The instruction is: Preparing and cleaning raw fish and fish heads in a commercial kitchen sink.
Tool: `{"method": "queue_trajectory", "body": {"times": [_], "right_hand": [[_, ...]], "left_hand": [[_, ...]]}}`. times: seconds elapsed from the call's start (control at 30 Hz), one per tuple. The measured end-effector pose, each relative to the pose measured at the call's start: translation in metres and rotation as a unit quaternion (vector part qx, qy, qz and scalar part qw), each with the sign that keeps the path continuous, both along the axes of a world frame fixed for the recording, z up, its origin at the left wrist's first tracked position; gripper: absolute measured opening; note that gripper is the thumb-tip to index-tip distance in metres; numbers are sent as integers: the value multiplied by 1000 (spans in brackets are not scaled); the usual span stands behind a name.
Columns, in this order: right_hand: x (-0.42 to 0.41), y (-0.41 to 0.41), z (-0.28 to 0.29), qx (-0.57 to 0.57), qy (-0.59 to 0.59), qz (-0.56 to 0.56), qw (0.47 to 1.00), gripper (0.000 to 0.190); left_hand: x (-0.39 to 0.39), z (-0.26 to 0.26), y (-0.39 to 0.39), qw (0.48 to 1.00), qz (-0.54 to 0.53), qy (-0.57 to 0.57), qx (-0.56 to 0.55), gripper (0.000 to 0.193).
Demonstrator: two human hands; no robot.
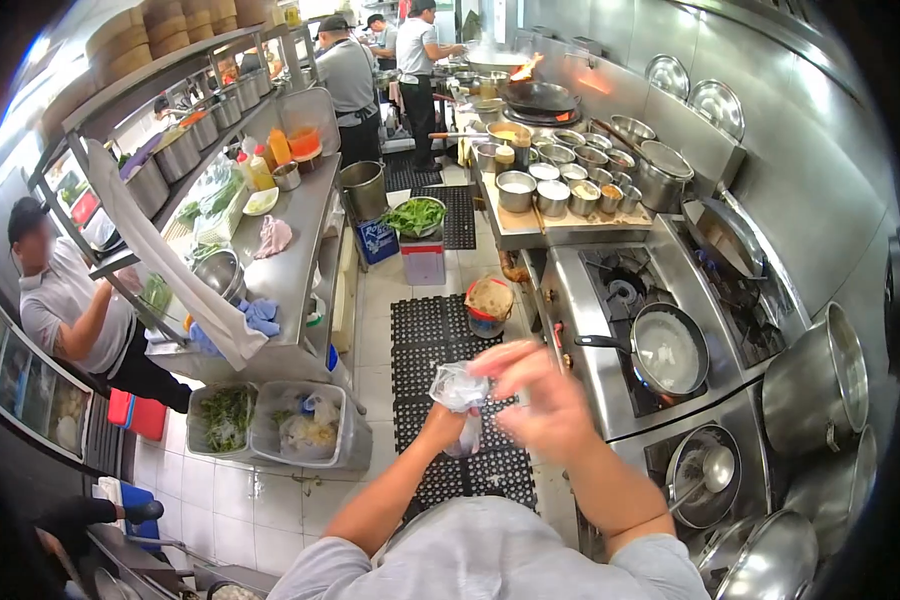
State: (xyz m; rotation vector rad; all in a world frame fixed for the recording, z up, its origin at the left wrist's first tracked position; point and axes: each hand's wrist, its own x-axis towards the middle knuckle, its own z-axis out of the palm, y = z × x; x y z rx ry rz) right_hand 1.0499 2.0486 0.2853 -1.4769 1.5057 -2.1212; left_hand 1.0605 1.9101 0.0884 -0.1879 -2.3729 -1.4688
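Observation:
A clear plastic bag point(461, 386) is bunched in my left hand point(448, 421), with its upper part spread over the fingers and a loose end hanging below. Just to the right, my right hand point(546, 401) is blurred by motion; its fingers are apart, their tips close to the bag's edge. Whether those tips touch the plastic is hard to tell. On the stove point(592, 281) to my right, a black-handled frying pan point(669, 349) holds a thin pale layer, with a blue flame showing under its rim.
A wok with a ladle point(718, 469) and a tall steel pot point(814, 390) stand at right. Two grey tubs point(356, 450) of greens and scraps sit on the floor at left. A covered red bucket point(487, 300) stands on the rubber mat point(427, 337). Several co-workers are nearby.

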Motion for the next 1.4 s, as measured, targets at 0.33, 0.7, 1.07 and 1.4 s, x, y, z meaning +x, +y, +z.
{"method": "queue_trajectory", "body": {"times": [0.33,0.7,1.07,1.4], "right_hand": [[-33,-49,-57,727,437,9,529,33],[-56,-14,61,416,454,-327,717,45],[-16,-30,-124,688,230,-28,687,27],[-50,-4,-137,651,-72,93,750,28]], "left_hand": [[24,20,-14,980,-60,-174,-70,22],[35,7,-38,963,-110,-247,3,22],[47,-10,-61,961,-157,-188,-125,16],[60,-15,-83,973,-145,19,-181,24]]}}
